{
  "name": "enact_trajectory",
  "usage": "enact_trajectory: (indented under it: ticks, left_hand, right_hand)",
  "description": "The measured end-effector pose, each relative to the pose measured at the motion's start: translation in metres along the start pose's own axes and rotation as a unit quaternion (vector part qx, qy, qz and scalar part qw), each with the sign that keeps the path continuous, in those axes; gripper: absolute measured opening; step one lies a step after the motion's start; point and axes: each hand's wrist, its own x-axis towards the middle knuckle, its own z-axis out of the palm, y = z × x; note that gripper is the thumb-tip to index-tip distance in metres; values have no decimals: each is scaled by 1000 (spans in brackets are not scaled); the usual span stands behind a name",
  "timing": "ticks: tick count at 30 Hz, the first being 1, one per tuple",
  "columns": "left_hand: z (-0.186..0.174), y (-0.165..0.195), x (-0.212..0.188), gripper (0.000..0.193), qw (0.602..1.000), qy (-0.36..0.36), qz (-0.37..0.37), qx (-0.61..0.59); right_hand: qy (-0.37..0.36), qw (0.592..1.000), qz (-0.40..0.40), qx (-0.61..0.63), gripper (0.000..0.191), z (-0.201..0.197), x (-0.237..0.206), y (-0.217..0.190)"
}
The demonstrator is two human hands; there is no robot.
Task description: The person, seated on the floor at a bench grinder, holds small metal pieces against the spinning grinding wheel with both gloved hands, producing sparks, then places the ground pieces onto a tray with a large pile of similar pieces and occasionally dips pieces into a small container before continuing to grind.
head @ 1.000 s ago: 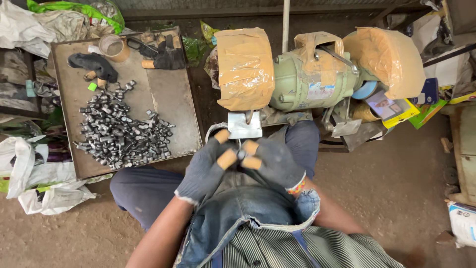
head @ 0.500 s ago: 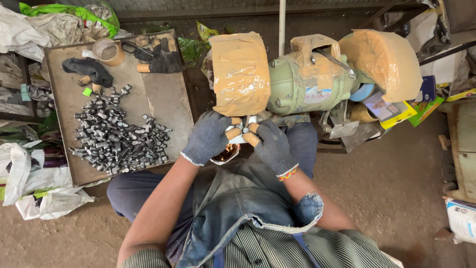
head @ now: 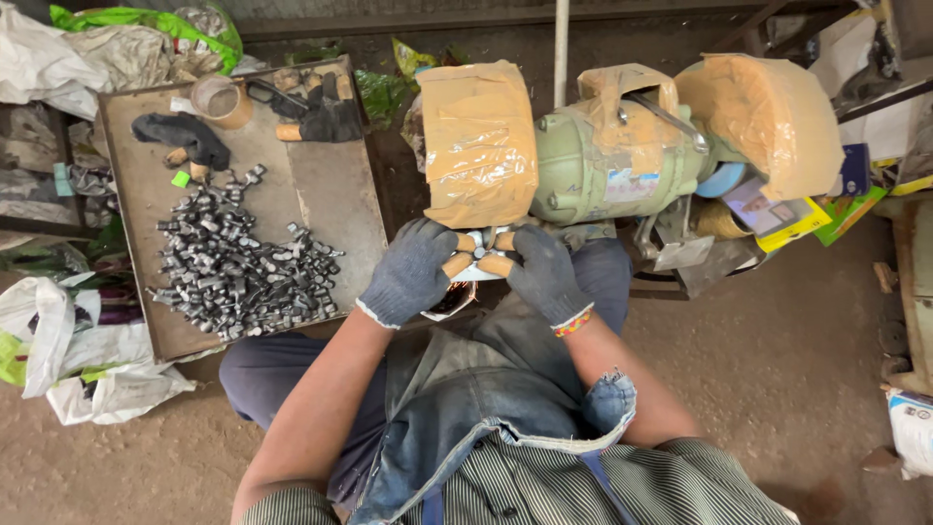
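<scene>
Dirt floor (head: pixel 777 389), cluttered workshop; tray (head: pixel 335 194) of metal parts (head: pixel 238 277) upper left. At centre, gloved left hand (head: pixel 413 272) and right hand (head: pixel 544 277) pinching small part (head: pixel 478 253) under grinder (head: pixel 603 160), slightly nearer than before.

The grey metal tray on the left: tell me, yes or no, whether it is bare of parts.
No: the grey metal tray holds a heap of small grey metal parts, plus dark gloves and a tape roll.
</scene>
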Motion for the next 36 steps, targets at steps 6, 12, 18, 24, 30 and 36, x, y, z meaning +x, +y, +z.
enact_trajectory:
  ticks: [6,12,18,24,30,36]
  left_hand:
    - [-2,21,-2,19,998,46,-17,-49]
    - [-2,27,-11,17,993,55,-42,-92]
    - [6,35,-23,22,988,128,-83,-17]
    - [19,56,-61,29,989,125,-52,56]
    - [11,22,-62,27,953,-163,-256,11]
    - [-36,-54,-57,36,894,-90,-262,353]
  right_hand:
    - [-7,999,32,5,35,1,2,0]
    - [-1,1000,17,10,38,-1,0,-3]
    - [24,999,14,-17,37,8,2,-10]
    - [37,996,-69,-44,35,1,-40,-19]
    - [-71,994,36,-72,28,19,-82,-13]
    - [-132,989,15,-72,29,18,-93,-3]
